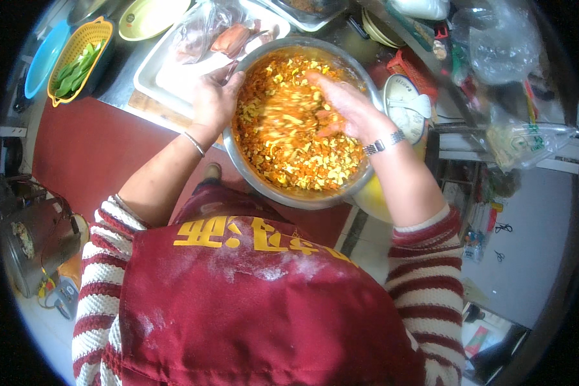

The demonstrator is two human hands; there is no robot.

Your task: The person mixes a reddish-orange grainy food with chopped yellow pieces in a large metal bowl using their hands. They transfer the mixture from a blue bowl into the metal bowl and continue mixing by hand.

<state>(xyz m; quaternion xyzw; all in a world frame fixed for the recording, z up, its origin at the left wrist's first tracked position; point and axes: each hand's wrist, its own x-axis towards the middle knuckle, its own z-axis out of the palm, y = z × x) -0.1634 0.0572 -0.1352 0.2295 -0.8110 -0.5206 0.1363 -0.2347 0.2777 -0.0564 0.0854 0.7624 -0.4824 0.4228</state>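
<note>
A large steel mixing bowl [296, 202] stands before me, filled with a chopped orange and yellow mixture [289, 130] that looks like minced carrot and egg. My left hand [217, 99] grips the bowl's left rim between thumb and fingers. Inside the bowl on the right, my right hand [345, 108] reaches into the mixture with its fingers spread, some of them partly covered by it. Part of the mixture is blurred beside that hand. Whether the right palm holds any of it cannot be told.
Behind the bowl's left side is a white tray [147, 72] with plastic-wrapped meat. A yellow basket [54, 89] of green leaves stands far left. At the right are a bowl of white powder [405, 118] with a white scoop [417, 105] and a red basket [417, 72].
</note>
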